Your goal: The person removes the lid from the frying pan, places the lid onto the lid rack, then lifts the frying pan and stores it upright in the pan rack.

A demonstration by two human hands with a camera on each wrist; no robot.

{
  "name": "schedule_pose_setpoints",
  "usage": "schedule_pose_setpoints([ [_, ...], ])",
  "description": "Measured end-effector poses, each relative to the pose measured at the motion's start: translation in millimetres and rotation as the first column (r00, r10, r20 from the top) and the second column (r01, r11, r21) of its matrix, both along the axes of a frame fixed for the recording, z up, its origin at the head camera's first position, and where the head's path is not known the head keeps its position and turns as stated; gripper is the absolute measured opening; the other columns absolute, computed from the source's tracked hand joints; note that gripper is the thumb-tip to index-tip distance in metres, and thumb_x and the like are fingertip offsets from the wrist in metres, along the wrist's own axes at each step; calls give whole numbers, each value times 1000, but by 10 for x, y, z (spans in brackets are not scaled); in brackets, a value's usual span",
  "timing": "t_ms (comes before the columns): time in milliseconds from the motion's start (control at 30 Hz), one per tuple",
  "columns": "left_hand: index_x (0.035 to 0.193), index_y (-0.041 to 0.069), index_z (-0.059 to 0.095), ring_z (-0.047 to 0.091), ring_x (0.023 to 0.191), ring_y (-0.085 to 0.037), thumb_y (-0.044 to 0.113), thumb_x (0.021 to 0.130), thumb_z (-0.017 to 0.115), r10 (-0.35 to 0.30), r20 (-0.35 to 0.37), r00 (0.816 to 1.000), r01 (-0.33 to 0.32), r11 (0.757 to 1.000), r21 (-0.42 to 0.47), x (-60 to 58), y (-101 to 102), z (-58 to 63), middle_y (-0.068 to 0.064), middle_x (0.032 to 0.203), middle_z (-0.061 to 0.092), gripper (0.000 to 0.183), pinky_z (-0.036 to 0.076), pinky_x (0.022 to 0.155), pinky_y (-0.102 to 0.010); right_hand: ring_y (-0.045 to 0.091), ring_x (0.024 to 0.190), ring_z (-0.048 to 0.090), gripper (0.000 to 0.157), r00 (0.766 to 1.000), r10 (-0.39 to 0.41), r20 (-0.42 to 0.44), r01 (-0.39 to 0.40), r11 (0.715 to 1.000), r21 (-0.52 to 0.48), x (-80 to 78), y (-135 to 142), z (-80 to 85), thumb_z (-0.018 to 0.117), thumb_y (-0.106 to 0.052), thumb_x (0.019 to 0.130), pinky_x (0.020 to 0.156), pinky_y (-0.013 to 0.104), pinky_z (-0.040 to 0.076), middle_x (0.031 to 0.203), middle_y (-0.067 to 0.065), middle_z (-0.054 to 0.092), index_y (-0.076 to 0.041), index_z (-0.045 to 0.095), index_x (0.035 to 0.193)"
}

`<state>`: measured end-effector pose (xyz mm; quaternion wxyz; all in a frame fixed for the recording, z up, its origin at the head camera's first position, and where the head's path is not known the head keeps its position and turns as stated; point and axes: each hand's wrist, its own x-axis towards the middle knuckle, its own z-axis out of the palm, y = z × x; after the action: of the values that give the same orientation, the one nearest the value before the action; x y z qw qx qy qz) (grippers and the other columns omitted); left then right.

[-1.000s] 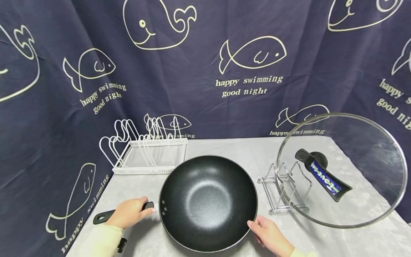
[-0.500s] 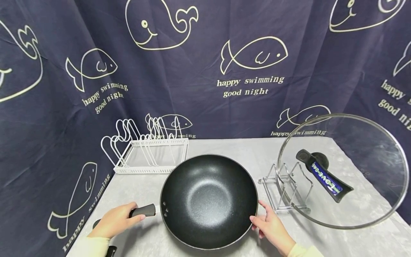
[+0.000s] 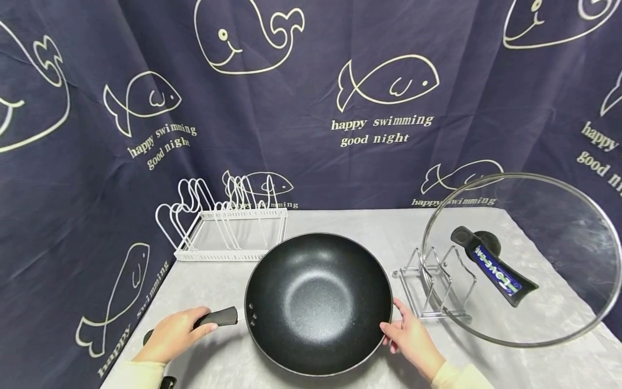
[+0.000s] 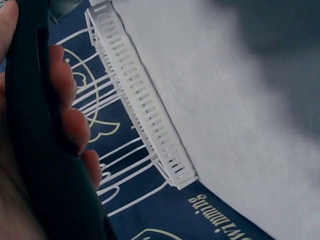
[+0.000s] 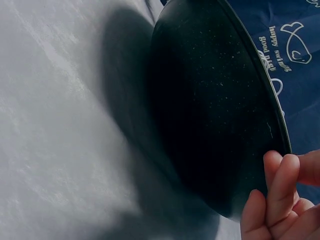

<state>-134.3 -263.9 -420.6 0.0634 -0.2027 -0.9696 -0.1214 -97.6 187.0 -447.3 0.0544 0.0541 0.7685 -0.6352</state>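
Observation:
In the head view a black wok (image 3: 318, 302) sits at front centre, its inside facing up. My left hand (image 3: 177, 332) grips its black handle (image 3: 221, 317), with the front part of the handle showing ahead of the thumb. The left wrist view has the fingers (image 4: 75, 125) curled round that handle, close to the camera. Across the wok, my right hand (image 3: 410, 340) pinches the rim at its right side, thumb on top. Seen from the right wrist, the fingers lie against the dark underside, and a shadow falls on the grey-white tablecloth (image 5: 55, 125) beside it.
Behind and left of the wok stands a white wire rack (image 3: 230, 255). To the right, a small chrome rack (image 3: 432, 315) holds a large glass lid (image 3: 563, 243) with a black handle. A dark blue curtain (image 3: 301, 151) printed with fish hangs behind the table.
My left hand has slid back along the handle, away from the wok. My right index finger has spread higher along the rim. The whole head view has shifted slightly.

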Motion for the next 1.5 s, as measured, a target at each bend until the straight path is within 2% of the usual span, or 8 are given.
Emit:
schedule_pose_setpoints([
  [200, 80, 26, 55, 45, 59, -5, 38, 83, 69, 73, 35, 997, -72, 997, -23, -11, 107, 3, 15, 66, 45, 19, 40, 53, -32, 10, 40, 47, 67, 999, -42, -4, 42, 998, 42, -92, 40, 16, 56, 7, 86, 44, 23, 42, 56, 11, 57, 17, 20, 141],
  [367, 80, 24, 55, 49, 61, -10, 39, 84, 69, 107, 46, 993, -106, 994, -29, -37, 181, -18, 12, 67, 48, 21, 42, 55, -35, 9, 40, 47, 67, 996, -84, 13, 84, 996, 5, -128, 43, 14, 55, 8, 86, 44, 22, 42, 55, 8, 56, 16, 19, 143],
  [700, 77, 22, 52, 50, 59, -13, 36, 85, 69, 98, 13, 995, -98, 995, -18, -83, 310, -4, 8, 65, 47, 23, 41, 54, -37, 11, 40, 51, 89, 994, -74, 83, 79, 995, -60, -3, -73, 87, 57, 8, 82, 45, 25, 48, 58, 9, 60, 8, -3, 148],
  [967, 84, 20, 58, 61, 67, -22, 36, 86, 68, 125, 12, 992, -125, 992, -11, -128, 433, -38, 3, 72, 59, 20, 45, 56, -40, 10, 42, 53, 96, 987, -87, 134, 109, 980, -167, 54, -138, 73, 55, 9, 83, 49, 26, 50, 62, 9, 62, 0, -14, 149],
  [1233, 80, 19, 56, 58, 63, -20, 35, 85, 69, 159, 19, 987, -159, 987, -13, -135, 497, -34, 4, 68, 55, 21, 42, 53, -40, 11, 44, 55, 95, 987, -95, 126, 120, 970, -211, 6, -156, 23, 52, 11, 84, 50, 25, 51, 62, 10, 63, -4, -15, 149],
  [1367, 80, 18, 56, 55, 61, -18, 33, 86, 68, 120, 8, 993, -120, 993, 6, -131, 535, -60, 5, 66, 53, 20, 42, 53, -40, 10, 44, 56, 93, 988, -106, 113, 127, 971, -202, -68, -110, 35, 51, 12, 84, 49, 23, 51, 61, 10, 62, -3, -14, 150],
  [1433, 82, 17, 56, 54, 60, -17, 33, 87, 67, 97, 21, 995, -97, 995, 20, -120, 545, -75, 6, 66, 52, 20, 42, 54, -39, 10, 44, 57, 91, 987, -122, 106, 140, 972, -188, -114, -86, 48, 50, 13, 84, 50, 23, 51, 60, 11, 62, -2, -11, 150],
  [1500, 83, 18, 57, 51, 59, -15, 34, 87, 67, 112, 78, 991, -116, 992, 45, -94, 549, -67, 7, 64, 50, 19, 40, 53, -36, 10, 45, 57, 89, 987, -125, 96, 140, 975, -170, -160, -71, 58, 50, 12, 84, 50, 23, 51, 60, 11, 62, -1, -8, 151],
])
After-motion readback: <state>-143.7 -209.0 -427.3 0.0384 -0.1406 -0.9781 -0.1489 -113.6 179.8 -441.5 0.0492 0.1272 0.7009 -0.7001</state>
